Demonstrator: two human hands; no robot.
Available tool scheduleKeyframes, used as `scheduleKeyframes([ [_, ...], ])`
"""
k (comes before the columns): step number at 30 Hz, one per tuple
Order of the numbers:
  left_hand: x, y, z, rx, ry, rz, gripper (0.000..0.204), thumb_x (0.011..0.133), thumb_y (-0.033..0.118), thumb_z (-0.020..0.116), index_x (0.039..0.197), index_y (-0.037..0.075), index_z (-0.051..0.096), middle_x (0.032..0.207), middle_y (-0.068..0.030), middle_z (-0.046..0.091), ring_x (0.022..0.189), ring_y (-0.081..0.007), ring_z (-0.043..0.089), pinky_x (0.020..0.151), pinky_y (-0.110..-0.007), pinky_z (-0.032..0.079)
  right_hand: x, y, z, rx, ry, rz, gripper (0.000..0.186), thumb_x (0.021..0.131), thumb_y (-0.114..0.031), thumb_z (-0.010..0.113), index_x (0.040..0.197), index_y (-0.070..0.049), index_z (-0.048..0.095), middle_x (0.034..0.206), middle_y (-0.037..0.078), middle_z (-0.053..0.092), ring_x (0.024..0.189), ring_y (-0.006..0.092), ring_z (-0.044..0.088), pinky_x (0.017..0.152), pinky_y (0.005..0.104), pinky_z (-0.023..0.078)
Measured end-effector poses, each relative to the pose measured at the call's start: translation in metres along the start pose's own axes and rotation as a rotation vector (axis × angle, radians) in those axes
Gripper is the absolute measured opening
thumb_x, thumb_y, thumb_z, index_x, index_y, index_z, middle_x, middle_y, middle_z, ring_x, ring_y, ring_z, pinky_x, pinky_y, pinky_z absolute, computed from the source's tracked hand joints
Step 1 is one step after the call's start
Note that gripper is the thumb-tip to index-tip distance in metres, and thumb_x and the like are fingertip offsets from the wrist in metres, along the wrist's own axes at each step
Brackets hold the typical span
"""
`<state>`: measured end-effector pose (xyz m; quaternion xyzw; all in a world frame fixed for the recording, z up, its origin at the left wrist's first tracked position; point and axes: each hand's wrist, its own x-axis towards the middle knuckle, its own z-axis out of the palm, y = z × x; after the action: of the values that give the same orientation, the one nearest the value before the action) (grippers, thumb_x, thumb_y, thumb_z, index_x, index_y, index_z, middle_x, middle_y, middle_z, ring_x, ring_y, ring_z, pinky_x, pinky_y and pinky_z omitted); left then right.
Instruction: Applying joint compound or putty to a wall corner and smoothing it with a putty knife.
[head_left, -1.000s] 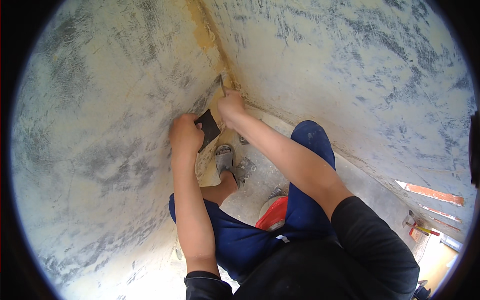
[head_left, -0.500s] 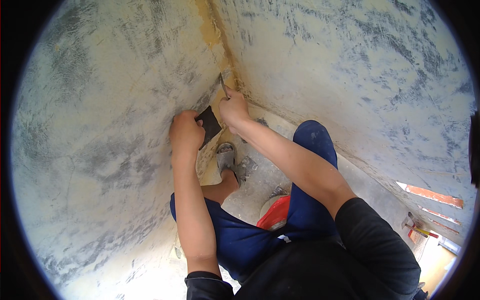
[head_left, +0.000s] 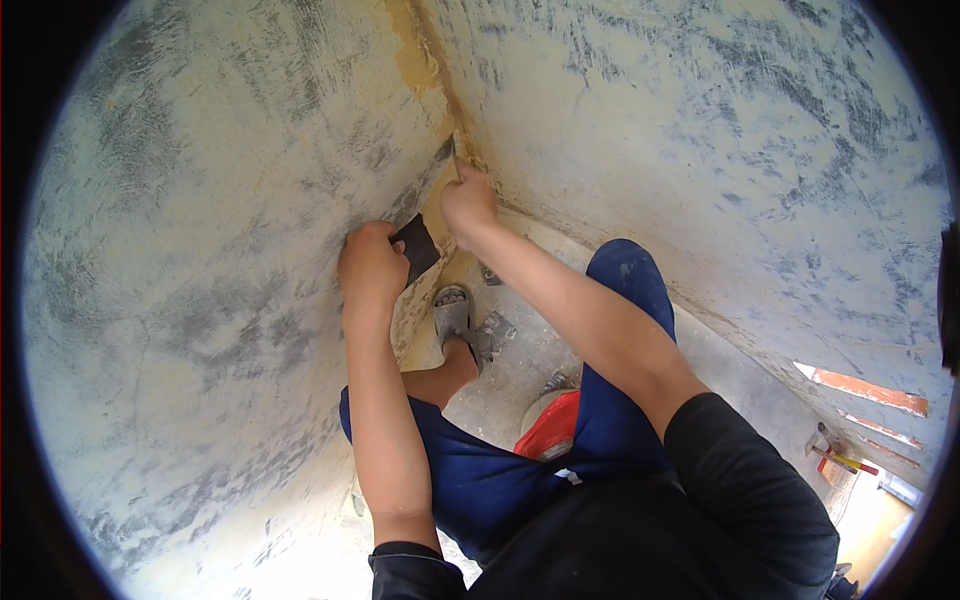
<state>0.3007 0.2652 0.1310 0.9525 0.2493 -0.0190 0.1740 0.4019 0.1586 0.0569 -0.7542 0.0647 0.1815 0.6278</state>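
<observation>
My right hand (head_left: 470, 208) is closed round a putty knife (head_left: 447, 150), most of its handle hidden in the fist. The thin blade points up at the corner where the left wall (head_left: 220, 240) and right wall (head_left: 640, 130) meet, next to a yellowish strip (head_left: 412, 55). Lower down, close to the left wall, my left hand (head_left: 372, 262) grips a dark flat plate (head_left: 420, 248) by one side. The plate is tilted, its free edge toward the corner. Both walls are pale with grey smears.
Between my legs stands a bucket with a red rim or liner (head_left: 551, 425). My sandalled foot (head_left: 453, 312) is on the grey, spattered floor (head_left: 520, 350) by the left wall. At the lower right, tools with red and yellow handles (head_left: 845, 464) lie near slots showing orange-red (head_left: 865, 390).
My right hand has shifted slightly up with the putty knife, whose blade now shows broader and nearer the corner. My left hand and the plate have barely moved.
</observation>
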Motion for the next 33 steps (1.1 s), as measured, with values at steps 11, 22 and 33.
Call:
scheduleKeyframes([
  [11, 0.004, 0.01, -0.001, 0.006, -0.022, -0.015, 0.025, 0.086, 0.009, 0.077, 0.109, 0.0, 0.077, 0.104, -0.0264, 0.074, 0.103, -0.0427, 0.072, 0.089, -0.047, 0.055, -0.012, 0.015, 0.014, -0.004, 0.028, -0.06, 0.056, 0.092, -0.007, 0.054, 0.148, -0.009, 0.059, 0.129, 0.027, 0.068, 0.121, 0.0414, 0.066, 0.105, 0.0442, 0.052],
  [22, 0.0, -0.002, 0.004, 0.013, 0.009, 0.015, 0.023, 0.085, 0.007, 0.077, 0.106, -0.001, 0.077, 0.103, -0.0262, 0.074, 0.101, -0.0424, 0.072, 0.088, -0.047, 0.056, 0.004, 0.002, 0.009, -0.035, -0.012, 0.053, 0.056, 0.096, -0.003, 0.048, 0.151, -0.007, 0.055, 0.132, 0.028, 0.068, 0.1, 0.0252, 0.073, 0.082, 0.0362, 0.056],
  [33, 0.003, 0.003, 0.001, -0.007, -0.008, 0.01, 0.022, 0.086, 0.006, 0.076, 0.107, 0.0, 0.077, 0.103, -0.0267, 0.074, 0.101, -0.0426, 0.072, 0.089, -0.047, 0.055, 0.009, 0.003, 0.004, 0.125, -0.044, 0.087, 0.06, 0.089, -0.003, 0.056, 0.149, -0.008, 0.057, 0.131, 0.028, 0.067, 0.121, 0.0372, 0.067, 0.1, 0.042, 0.053],
])
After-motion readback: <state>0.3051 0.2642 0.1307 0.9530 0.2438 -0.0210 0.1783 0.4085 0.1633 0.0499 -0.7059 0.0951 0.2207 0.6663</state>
